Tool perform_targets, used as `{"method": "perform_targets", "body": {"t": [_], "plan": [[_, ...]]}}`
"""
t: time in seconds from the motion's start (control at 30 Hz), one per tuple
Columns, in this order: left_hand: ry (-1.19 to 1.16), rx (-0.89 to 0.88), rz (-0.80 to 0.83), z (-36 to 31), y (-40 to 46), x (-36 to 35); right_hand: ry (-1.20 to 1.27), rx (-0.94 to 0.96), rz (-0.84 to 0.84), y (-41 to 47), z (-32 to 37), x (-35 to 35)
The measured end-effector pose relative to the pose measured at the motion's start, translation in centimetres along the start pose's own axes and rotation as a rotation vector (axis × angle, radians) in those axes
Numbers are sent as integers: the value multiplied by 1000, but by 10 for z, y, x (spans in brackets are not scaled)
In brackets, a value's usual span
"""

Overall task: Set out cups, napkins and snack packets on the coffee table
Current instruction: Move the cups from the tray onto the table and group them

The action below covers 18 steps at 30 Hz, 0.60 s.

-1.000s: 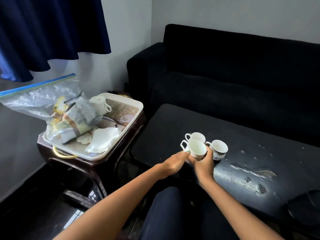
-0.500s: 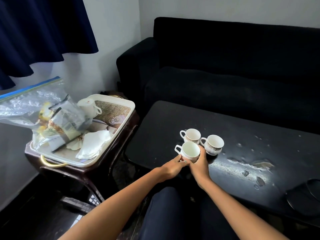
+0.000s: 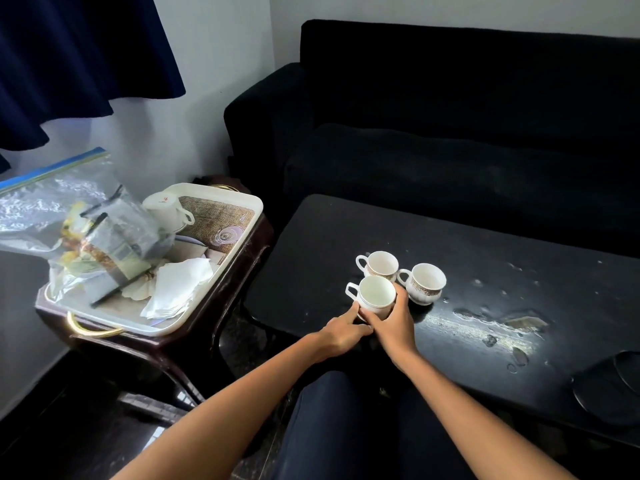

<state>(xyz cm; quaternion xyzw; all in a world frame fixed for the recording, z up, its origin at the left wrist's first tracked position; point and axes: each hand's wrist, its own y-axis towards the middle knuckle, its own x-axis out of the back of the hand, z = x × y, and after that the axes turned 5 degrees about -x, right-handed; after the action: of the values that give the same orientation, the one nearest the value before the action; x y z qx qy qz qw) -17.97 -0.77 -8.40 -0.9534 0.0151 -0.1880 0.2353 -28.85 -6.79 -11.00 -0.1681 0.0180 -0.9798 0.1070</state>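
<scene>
- Cup (image 3: pixel 376 295) nearest to the person stands at the near edge of the black desk (image 3: pixel 311 237), in the middle of the frame, with its handle to the left.
- The right hand (image 3: pixel 391 318) is wrapped around the right and near side of this cup and grasps its body; the left hand (image 3: pixel 341 329) lies beside it with loose fingers, and one fingertip (image 3: pixel 355 308) touches the cup just under the handle. It holds nothing.
- Two more cups are already on the desk: the far cup (image 3: pixel 380 263) just behind, and the right cup (image 3: pixel 426 281) just beside the right hand. The three are very close, perhaps touching.
- I judge that the step in hand is to place this third cup. To do it well, the base should sit flat on the desk before the grip opens, and the hand should leave toward the person, not sideways, because the right cup is just beside the knuckles.
- The desk surface is worn and flaking to the right of the cups, so the smooth part is better for them.
- On the tray (image 3: pixel 242 199) at the left of the frame remain one cup lying on its side (image 3: pixel 166 209), the white napkins (image 3: pixel 176 285) and the clear bag (image 3: pixel 69 220) with the snack packets; these parts of the task are not yet done.
</scene>
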Motion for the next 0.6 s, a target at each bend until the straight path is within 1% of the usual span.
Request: {"method": "perform_targets", "body": {"t": [0.1, 0.2, 0.27, 0.37, 0.43, 0.53, 0.6], "plan": [[-3, -54, -11, -1, -3, -2, -34, -22, -8, 0, -4, 0], [21, -77, -52, -1, -4, -2, -79, -114, -46, -4, -4, 1], [92, -59, -56, 0, -6, -1, -78, -176, -62, -8, -5, 3], [268, -60, -36, 0, -10, 2, -56, -254, -107, -21, -5, 9], [381, -69, -12, 0, -14, 2, -114, -243, -108, -33, -7, 11], [511, -73, 31, -1, -23, 2, -239, -175, -49, -49, -7, 7], [561, -62, 69, -3, -28, 5, -246, -156, -6, -56, -3, 1]]}}
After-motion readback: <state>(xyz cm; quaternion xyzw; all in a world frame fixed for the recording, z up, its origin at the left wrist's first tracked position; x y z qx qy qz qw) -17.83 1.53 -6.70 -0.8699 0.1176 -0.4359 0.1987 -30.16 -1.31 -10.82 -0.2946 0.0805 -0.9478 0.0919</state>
